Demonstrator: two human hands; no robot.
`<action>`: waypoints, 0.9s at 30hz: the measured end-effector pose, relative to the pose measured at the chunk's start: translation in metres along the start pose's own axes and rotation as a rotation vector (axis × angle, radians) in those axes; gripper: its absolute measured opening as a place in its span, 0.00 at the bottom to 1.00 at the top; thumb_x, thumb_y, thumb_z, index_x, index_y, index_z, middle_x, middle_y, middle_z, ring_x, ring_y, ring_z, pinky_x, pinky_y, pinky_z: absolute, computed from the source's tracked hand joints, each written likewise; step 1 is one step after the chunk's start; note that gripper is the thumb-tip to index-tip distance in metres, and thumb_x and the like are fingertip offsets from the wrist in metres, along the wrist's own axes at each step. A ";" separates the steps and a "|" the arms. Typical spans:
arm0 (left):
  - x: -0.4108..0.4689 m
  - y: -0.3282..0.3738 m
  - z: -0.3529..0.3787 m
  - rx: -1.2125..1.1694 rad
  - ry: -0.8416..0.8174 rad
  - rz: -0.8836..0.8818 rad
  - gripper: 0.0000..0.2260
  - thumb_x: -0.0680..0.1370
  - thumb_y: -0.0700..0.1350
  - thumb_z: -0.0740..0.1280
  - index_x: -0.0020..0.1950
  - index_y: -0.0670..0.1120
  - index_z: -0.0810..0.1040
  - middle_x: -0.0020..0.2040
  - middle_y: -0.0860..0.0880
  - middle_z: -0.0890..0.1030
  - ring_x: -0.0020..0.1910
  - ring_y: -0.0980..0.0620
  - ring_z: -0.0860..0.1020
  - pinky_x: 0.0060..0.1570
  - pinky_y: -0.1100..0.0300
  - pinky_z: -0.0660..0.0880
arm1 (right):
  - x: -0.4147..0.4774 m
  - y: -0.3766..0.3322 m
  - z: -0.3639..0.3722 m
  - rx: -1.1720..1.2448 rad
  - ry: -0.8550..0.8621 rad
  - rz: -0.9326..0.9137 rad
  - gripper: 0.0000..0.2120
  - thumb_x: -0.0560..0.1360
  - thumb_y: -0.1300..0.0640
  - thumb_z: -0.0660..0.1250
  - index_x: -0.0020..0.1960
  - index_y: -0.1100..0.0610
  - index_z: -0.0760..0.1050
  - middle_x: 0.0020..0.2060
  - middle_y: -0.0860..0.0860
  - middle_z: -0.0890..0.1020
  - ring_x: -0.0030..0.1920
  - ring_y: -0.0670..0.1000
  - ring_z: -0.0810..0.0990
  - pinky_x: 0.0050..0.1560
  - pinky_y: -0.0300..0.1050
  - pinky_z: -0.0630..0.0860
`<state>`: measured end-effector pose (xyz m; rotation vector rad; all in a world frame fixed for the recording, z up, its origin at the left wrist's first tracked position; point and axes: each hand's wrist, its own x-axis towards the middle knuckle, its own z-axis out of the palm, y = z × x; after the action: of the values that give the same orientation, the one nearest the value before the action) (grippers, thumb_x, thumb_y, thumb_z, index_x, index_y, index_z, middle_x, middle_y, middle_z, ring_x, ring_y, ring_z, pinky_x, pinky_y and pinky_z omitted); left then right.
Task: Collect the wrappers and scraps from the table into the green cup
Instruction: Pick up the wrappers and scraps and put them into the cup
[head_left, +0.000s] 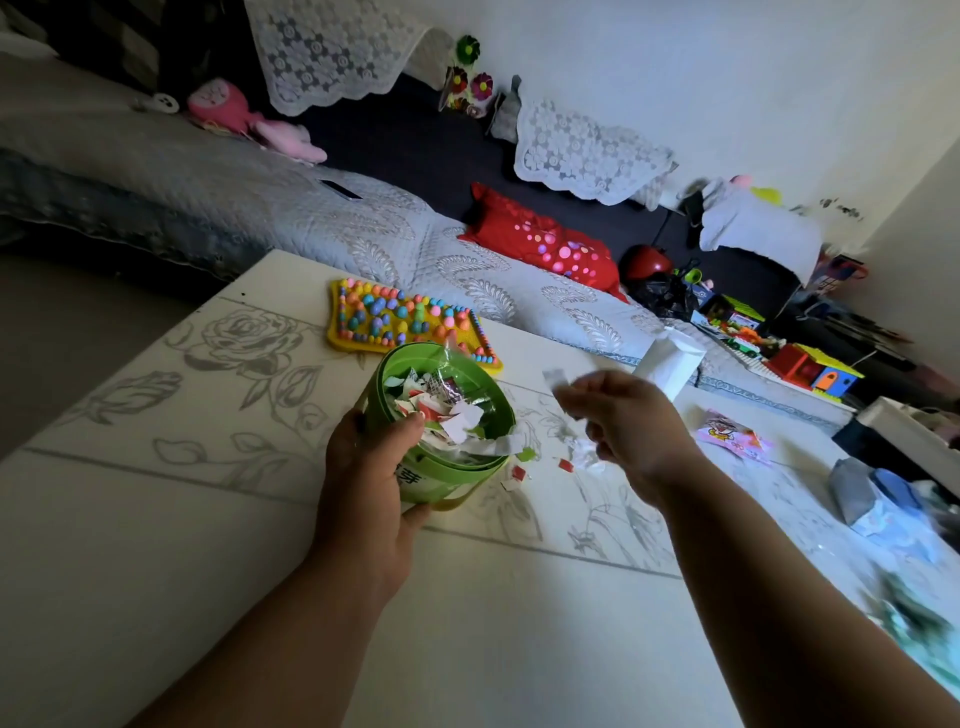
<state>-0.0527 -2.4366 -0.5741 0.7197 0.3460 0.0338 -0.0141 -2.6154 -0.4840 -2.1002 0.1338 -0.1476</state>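
The left hand (371, 462) wraps the near wall of the green cup (441, 421), its grip closed around it, thumb toward the rim, tilting the mouth toward the right hand (618, 421). The cup sits at the middle of the white table (182, 545), already nearly full of torn paper, with a clear plastic wrapper (452, 358) poking above the far rim. The right hand hovers just right of the cup, fingers loosely curled; it is blurred, and a pale scrap (556, 378) seems pinched at its fingertips, though that grip cannot be told for sure.

To do this step well, the person would bring the scrap fully over the mouth before letting go, and press the heap down, since a white strip (506, 444) already hangs over the rim and could spill.

Loose red and white scraps (566, 457) lie on the table just beside the cup, under the right hand. A pink snack wrapper (732, 435) lies farther right, well apart. A yellow pebbled mat (410, 322) lies behind the cup, and a white tissue pack (670, 364) stands near the far edge; neither blocks the reach.
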 end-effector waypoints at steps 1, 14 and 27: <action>0.000 0.000 0.000 0.000 0.001 0.003 0.21 0.73 0.45 0.72 0.65 0.58 0.77 0.61 0.51 0.83 0.61 0.45 0.80 0.54 0.45 0.77 | -0.003 -0.015 0.004 -0.014 -0.028 -0.054 0.10 0.70 0.55 0.73 0.32 0.53 0.75 0.27 0.47 0.75 0.25 0.45 0.67 0.28 0.38 0.62; -0.006 0.001 -0.001 -0.012 -0.004 0.000 0.22 0.73 0.47 0.72 0.65 0.59 0.77 0.63 0.52 0.81 0.62 0.45 0.79 0.56 0.43 0.77 | 0.003 -0.023 0.018 -0.388 0.080 -0.173 0.09 0.73 0.54 0.69 0.47 0.59 0.83 0.46 0.57 0.85 0.35 0.51 0.82 0.39 0.39 0.72; 0.007 0.000 -0.004 -0.051 -0.001 0.009 0.20 0.76 0.45 0.70 0.67 0.58 0.76 0.63 0.52 0.81 0.63 0.44 0.79 0.60 0.40 0.75 | 0.068 0.112 0.022 -0.814 0.012 0.254 0.13 0.73 0.50 0.66 0.48 0.59 0.81 0.39 0.54 0.81 0.39 0.53 0.78 0.30 0.36 0.64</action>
<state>-0.0473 -2.4333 -0.5788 0.6706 0.3398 0.0512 0.0529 -2.6643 -0.5876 -2.8613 0.5395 0.0646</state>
